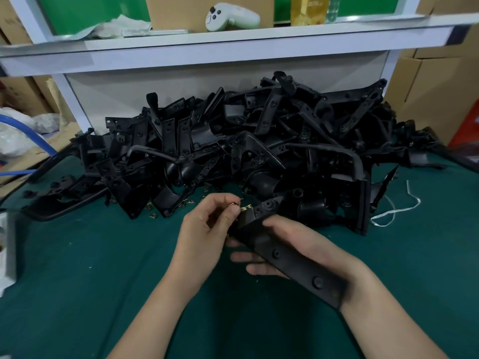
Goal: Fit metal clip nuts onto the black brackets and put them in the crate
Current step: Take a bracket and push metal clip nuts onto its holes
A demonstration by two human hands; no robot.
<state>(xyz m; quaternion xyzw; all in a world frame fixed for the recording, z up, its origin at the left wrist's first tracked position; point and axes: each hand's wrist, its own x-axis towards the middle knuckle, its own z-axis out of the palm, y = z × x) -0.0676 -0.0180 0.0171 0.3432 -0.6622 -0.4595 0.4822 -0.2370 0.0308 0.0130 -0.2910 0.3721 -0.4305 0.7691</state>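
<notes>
Pinching a clip nut [234, 204] beside the black bracket [276, 253] end above the worktop [90, 255], the left hand [204, 229] risks skewed seating or a drop if the right hand [305, 244], gripping that bracket, wavers.

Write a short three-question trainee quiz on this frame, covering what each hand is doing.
1. True or false: the right hand holds a black bracket.
2. What does the left hand pinch? A) a white string B) a metal clip nut C) a game controller
3. Fill in: the pile of brackets lies on a ____ mat.
Key: 1 true; 2 B; 3 green.
</notes>
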